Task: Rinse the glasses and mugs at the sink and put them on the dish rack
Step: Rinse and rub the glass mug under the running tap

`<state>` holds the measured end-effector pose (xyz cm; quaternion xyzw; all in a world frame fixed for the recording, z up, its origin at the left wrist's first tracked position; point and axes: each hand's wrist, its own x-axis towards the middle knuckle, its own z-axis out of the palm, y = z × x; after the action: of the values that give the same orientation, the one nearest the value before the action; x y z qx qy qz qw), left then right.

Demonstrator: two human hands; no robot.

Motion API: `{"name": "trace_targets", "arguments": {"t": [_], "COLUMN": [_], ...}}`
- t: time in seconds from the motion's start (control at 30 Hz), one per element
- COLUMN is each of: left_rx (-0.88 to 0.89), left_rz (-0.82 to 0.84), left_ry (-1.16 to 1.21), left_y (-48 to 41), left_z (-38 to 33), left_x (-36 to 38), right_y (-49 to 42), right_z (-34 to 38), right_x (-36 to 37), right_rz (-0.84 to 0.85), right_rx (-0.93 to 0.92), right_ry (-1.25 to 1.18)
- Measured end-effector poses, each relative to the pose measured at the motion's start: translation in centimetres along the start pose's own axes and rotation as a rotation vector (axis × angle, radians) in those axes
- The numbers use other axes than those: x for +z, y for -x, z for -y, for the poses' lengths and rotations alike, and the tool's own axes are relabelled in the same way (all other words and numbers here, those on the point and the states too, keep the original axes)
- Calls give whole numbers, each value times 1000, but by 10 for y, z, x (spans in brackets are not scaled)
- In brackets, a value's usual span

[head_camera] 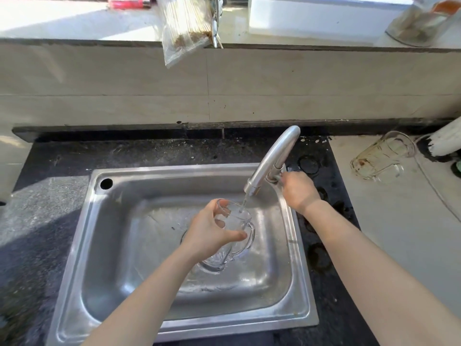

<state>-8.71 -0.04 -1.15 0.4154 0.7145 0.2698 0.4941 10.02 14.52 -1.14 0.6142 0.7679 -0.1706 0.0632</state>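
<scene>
Over the sink, the left hand gripped a glass mug round its body with curled fingers, the mouth tilted up under the spout so the thin stream of water ran inside and any spill fell into the basin. Its handle pointed right, clear of the grip. Beyond, the right hand was closed round the base of the tap, probably to control the flow. Farther right, a second glass mug sat on the counter, brownish inside, seemingly awaiting rinsing; no dish rack showed
</scene>
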Motion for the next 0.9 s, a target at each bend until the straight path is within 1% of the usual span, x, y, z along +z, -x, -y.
{"name": "trace_targets", "arguments": {"t": [0.1, 0.17, 0.3, 0.33, 0.4, 0.43, 0.5, 0.57, 0.63, 0.67, 0.77, 0.83, 0.9], "left_rx": [-44, -130, -392, -442, -530, -568, -630, -672, -710, -715, -740, -748, -777], "left_rz": [16, 40, 158, 190, 217, 212, 202, 193, 181, 170, 132, 119, 104], "left_ry": [78, 167, 378, 415, 550, 616, 726, 827, 886, 901, 955, 1016, 1026], "left_y": [-1, -3, -4, -2, 3, 5, 9, 11, 13, 17, 27, 34, 40], "left_z": [-2, -4, 3, 5, 7, 8, 7, 9, 9, 8, 7, 7, 3], "left_x": [-1, -2, 3, 5, 10, 13, 17, 22, 26, 28, 33, 38, 39], "right_y": [-7, -11, -5, 1, 18, 29, 50, 71, 86, 92, 108, 119, 130], "right_z": [-7, -8, -7, -6, -4, -2, 5, 13, 21, 24, 33, 39, 48], "right_x": [-10, -12, -5, -1, 5, 8, 13, 17, 17, 15, 7, 3, 2], "right_rz": [12, 35, 29, 6, -88, -139, -153, -85, -40, -19, 163, 286, 347], "right_rx": [145, 186, 236, 230, 198, 170, 103, 25, -46, -64, -23, 9, 32], "right_ry": [-299, -379, -441, -405, -265, -234, -284, -343, -382, -442, -657, -697, -682]}}
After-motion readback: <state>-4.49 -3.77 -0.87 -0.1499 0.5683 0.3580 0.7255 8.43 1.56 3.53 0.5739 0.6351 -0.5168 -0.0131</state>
